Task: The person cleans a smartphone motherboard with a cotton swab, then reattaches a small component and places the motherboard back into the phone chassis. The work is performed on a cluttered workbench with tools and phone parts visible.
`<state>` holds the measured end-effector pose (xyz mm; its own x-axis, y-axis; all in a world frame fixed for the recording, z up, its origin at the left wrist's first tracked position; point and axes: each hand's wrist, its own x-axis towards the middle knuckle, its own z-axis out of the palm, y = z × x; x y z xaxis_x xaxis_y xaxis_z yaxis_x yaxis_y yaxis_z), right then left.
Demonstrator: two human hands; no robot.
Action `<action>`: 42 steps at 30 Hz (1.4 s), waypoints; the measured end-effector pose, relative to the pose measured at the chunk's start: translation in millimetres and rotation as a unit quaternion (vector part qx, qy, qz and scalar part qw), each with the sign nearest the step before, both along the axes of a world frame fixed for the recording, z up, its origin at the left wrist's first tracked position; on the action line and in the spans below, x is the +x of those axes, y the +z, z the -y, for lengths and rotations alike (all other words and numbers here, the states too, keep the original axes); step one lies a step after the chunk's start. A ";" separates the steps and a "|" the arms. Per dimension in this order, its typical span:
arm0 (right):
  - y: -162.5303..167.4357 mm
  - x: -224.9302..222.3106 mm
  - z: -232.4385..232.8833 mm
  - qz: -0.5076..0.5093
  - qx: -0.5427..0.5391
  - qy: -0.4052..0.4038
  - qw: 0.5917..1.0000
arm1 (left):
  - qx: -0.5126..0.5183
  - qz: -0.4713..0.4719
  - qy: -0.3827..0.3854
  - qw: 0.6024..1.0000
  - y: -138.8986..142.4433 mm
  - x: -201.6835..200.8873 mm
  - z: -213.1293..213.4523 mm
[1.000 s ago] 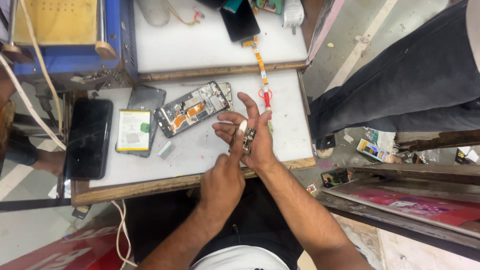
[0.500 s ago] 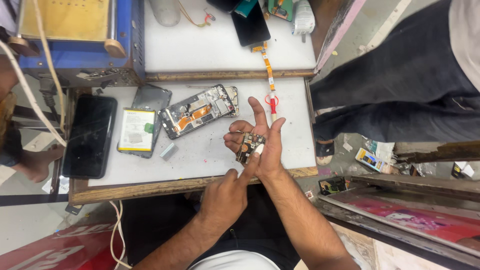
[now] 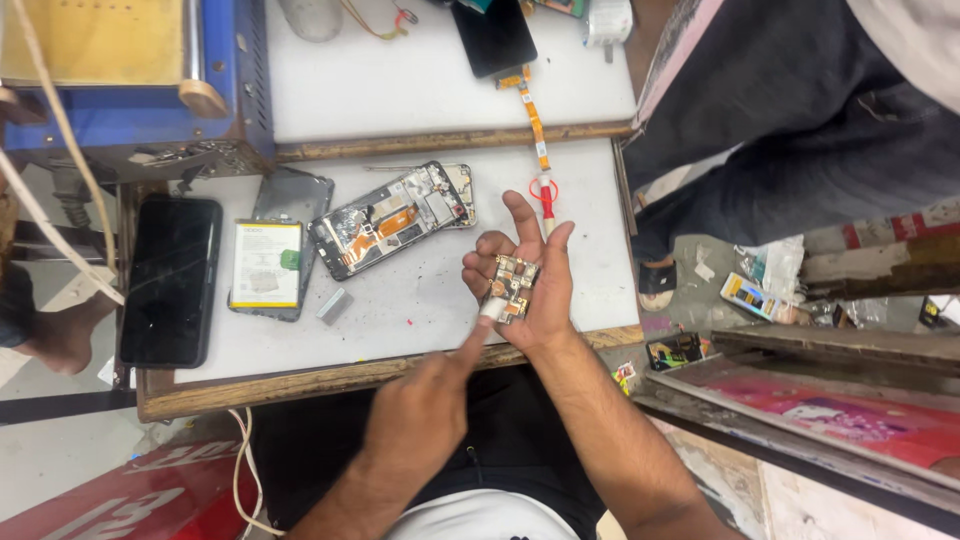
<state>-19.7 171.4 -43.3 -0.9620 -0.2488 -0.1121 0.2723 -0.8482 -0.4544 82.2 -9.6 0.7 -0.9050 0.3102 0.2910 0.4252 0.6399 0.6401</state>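
Right hand (image 3: 530, 290): palm up over the near edge of the white worktop (image 3: 440, 310), fingers spread and only lightly curled; a small circuit board (image 3: 512, 287) lies flat in the palm, cradled rather than pinched.
Left hand (image 3: 425, 410): loosely fisted, index finger stretched out; its tip touches the lower left corner of the board. It holds nothing.
Circuit board: gold-brown, dotted with small parts, resting on the right palm above the worktop's front edge, not on the surface itself.
Step in hand (judgement): the board is being examined or pointed at, one spot picked out by the fingertip.
Next move calls for (judgement): a steady palm and a light touch; the board sits loose and could slide off if the hand tilts.
Opened phone body (image 3: 390, 217): just left of the hands, back off, innards and an orange flex strip showing. It holds no full board that I can make out; too small to be sure.
Battery (image 3: 265, 263): white-and-yellow pack lying on a dark phone back cover (image 3: 290, 200).
Black phone (image 3: 170, 280): face up at the far left, well apart.
Small grey block (image 3: 334, 305): loose on the worktop between battery and hands.
Orange ribbon cable (image 3: 535, 120): runs from a dark screen (image 3: 492, 38) on the upper shelf down toward the right hand.
Bystander: a person's trouser leg (image 3: 760, 130) at right.
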 end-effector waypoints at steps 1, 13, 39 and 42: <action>-0.9 -0.5 -0.6 0.005 -0.018 0.002 1.000 | 0.024 0.018 0.014 0.999 -0.6 -0.4 7.0; 6.9 -0.4 4.5 0.025 -0.011 -0.024 0.999 | -0.032 0.029 0.072 0.996 2.4 -18.8 -31.3; 10.7 -4.0 3.8 0.021 -0.058 -0.027 0.998 | -0.078 0.144 0.036 0.986 9.4 3.6 -7.9; 7.0 -2.1 2.1 0.029 -0.078 -0.005 0.997 | -0.027 0.138 0.077 0.987 21.4 -5.7 18.0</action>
<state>-21.8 169.3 -36.3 -0.9574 -0.2587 -0.1286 0.2862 -0.9097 -0.3007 76.4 -27.6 22.1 -0.9850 0.1718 0.0141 0.1353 0.7198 0.6809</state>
